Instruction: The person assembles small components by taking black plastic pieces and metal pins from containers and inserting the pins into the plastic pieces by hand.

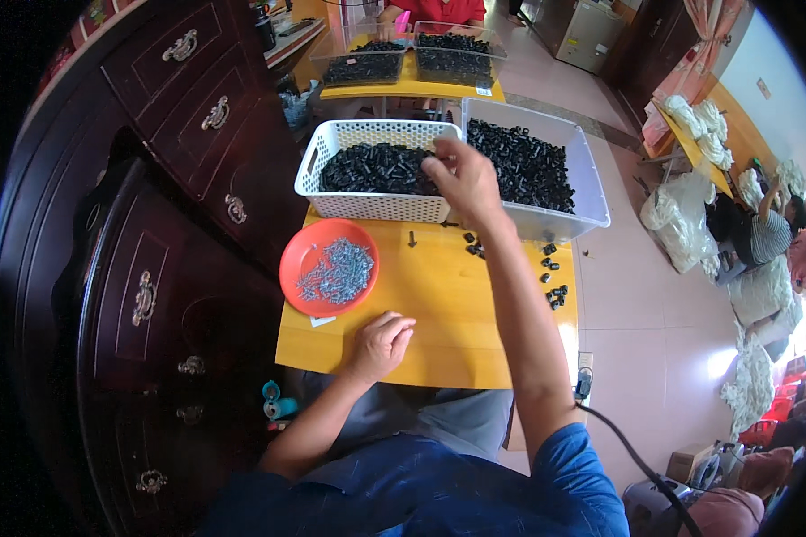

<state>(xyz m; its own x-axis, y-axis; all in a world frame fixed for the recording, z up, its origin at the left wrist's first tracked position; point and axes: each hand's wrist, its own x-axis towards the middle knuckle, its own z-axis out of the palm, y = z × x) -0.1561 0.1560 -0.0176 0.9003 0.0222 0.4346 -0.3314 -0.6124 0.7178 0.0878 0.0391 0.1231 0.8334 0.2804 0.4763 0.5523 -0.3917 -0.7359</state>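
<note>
My right hand is over the right end of a white perforated basket, which holds many small black plastic pieces. Its thumb and bent fingers are apart, and nothing shows between them. My left hand rests near the table's front edge, its fingers curled in; whatever they may hold is hidden. Just beyond it sits a round orange-red dish with a heap of small silvery screws. A single black piece stands on the yellow table between dish and basket.
A clear plastic bin of black pieces stands right of the basket. Loose black parts lie along the table's right side. Dark drawers flank the left. Across, a person in red sits behind clear trays. A black cable hangs at right.
</note>
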